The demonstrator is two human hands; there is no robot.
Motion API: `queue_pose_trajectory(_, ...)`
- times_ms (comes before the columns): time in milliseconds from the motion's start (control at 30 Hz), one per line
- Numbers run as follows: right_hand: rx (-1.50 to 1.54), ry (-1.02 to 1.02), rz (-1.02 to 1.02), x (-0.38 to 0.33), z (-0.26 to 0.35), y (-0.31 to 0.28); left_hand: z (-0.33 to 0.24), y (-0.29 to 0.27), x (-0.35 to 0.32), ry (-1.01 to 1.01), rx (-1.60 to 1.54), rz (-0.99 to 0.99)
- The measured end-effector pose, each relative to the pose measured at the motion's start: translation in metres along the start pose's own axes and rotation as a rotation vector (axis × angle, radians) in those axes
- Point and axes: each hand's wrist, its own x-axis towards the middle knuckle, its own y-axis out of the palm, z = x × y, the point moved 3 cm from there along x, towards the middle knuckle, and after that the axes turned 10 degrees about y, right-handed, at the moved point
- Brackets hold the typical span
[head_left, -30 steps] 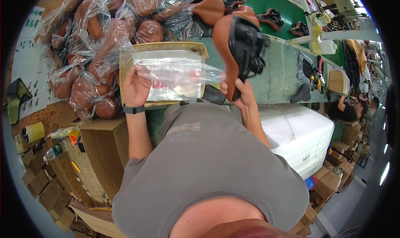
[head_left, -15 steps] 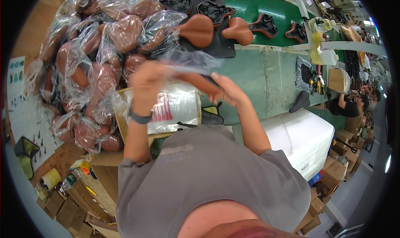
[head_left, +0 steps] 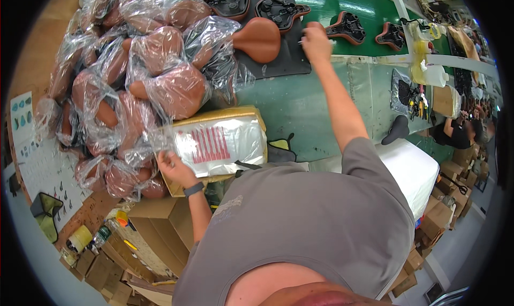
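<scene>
My right hand (head_left: 317, 44) reaches far across the bench, its fingers closed over a brown bicycle saddle (head_left: 314, 24) that they mostly cover. My left hand (head_left: 175, 169) is low at the left edge of an open carton (head_left: 256, 113), fingers curled together on thin clear plastic bag film (head_left: 167, 140). In the carton lies a stack of flat clear bags (head_left: 243, 142) with red print. Beyond it, a bagged brown saddle (head_left: 179, 94) rests on the near side of a heap of wrapped saddles (head_left: 91, 99). An unwrapped saddle (head_left: 259, 40) lies top up on a black mat (head_left: 292, 59).
Upturned saddles (head_left: 345, 28) with black undersides line the green bench's far side. A dark saddle-shaped piece (head_left: 396, 130), a tray of small tools (head_left: 409, 97) and a white wrapped block (head_left: 412, 169) are to the right. Cardboard boxes (head_left: 160, 220) stand at lower left. Another person (head_left: 455, 137) works far right.
The bagged saddle held between both hands now lies on the heap. My right hand has moved far and right to another saddle; my left hand has come down to the carton's left edge.
</scene>
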Motion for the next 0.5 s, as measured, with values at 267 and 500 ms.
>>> queue_pose_trajectory(267,0.897,1.051,0.367,-0.275,-0.138,-0.148,0.01,0.08,-0.097,0.314,0.174,0.837)
queue_pose_trajectory(500,-0.094,0.438,0.358,-0.531,-0.074,-0.171,0.066,0.149,-0.183,0.574,0.325,1.127)
